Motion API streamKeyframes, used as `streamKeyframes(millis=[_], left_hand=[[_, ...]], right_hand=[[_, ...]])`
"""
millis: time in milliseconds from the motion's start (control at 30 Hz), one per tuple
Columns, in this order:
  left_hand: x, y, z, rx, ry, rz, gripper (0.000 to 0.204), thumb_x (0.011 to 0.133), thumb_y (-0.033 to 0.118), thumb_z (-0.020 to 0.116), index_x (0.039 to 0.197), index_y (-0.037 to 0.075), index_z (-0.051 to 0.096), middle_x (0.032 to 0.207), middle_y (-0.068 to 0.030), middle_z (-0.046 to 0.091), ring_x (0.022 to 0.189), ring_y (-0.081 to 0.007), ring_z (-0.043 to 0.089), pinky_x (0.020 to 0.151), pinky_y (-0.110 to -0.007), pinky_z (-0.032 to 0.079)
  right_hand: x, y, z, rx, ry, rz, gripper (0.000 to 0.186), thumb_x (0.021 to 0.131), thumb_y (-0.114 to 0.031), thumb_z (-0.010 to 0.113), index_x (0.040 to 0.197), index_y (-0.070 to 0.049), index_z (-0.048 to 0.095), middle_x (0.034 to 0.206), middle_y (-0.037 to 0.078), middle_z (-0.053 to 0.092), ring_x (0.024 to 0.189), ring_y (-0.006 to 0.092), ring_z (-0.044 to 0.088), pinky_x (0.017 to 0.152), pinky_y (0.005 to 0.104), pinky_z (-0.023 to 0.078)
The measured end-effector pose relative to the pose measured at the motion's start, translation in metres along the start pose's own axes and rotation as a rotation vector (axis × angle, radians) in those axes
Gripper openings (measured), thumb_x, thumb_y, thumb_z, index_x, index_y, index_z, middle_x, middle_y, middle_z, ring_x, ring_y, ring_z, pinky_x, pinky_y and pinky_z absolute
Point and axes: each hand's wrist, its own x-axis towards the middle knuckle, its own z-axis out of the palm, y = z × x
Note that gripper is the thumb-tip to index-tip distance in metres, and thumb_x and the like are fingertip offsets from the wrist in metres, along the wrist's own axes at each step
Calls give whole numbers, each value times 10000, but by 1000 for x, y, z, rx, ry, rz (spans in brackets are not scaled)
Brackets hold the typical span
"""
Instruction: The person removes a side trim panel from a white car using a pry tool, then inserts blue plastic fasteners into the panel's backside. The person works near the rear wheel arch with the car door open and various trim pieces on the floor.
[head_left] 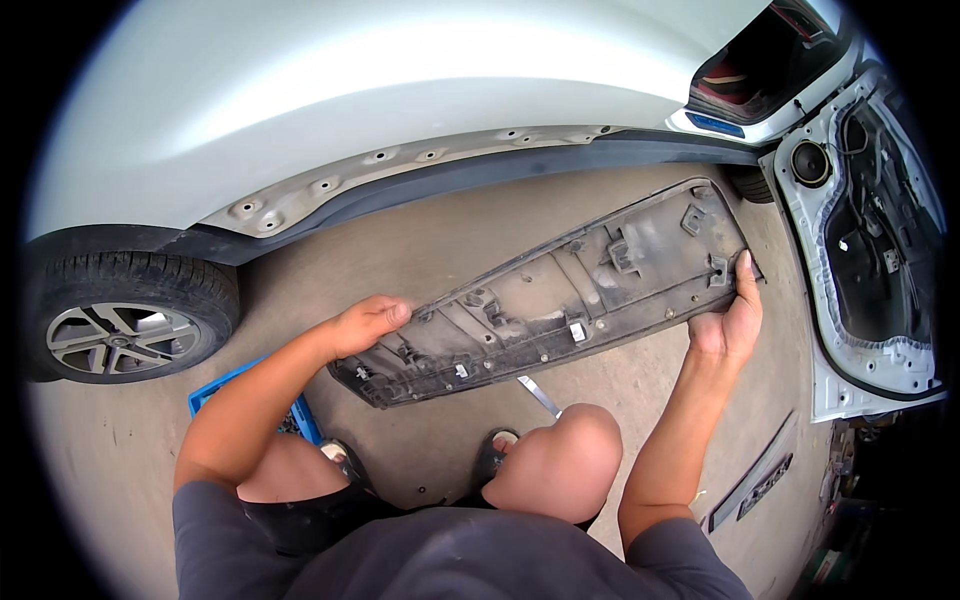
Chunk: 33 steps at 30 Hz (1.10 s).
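Both hands grasp a long dark panel, which spans the space between them.
The left hand [372, 325] is closed over the far edge at the panel's left end, and the right hand [728, 318] holds the near corner at its right end, thumb up; between them the dark panel [545, 285] shows its dusty, clip-studded face, its long axis slanting away from the body toward the right. Beyond its far edge, apart from it, runs the car's bare sill strip [405, 158]; the wheel [125, 340] is nearer the left hand, the detached-trim door [885, 245] nearer the right.
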Motion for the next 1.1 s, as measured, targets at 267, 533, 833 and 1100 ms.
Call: streamKeyframes(millis=[267,533,833,1100], left_hand=[[16,-9,-8,262,284,-127,267,969,263,673,889,8,677,777,2,649,727,-69,565,674,-264,483],[33,-3,-3,101,185,-414,336,963,304,672,1043,-21,698,897,-83,721,775,-152,653,754,-312,525],[67,-5,-21,-205,49,-577,398,961,464,589,967,70,645,646,-11,547,524,-133,514,514,-292,453],[51,-9,3,-414,-365,-567,421,942,479,566,946,60,609,568,-32,475,462,-150,437,454,-280,328]], right_hand=[[-15,33,-11,62,-76,190,344,1038,-293,515,1215,-8,590,1235,140,660,1152,291,620,1045,468,461],[-57,87,1,125,-253,318,519,1026,-443,482,1401,-85,474,1421,107,531,1315,302,489,1123,470,370],[-21,172,31,-289,-180,142,1118,870,-575,699,1552,51,72,1564,233,265,1426,310,314,1152,416,294],[-27,167,24,-90,-216,254,965,871,-545,722,1494,-12,213,1450,182,412,1315,271,443,1071,407,406]])
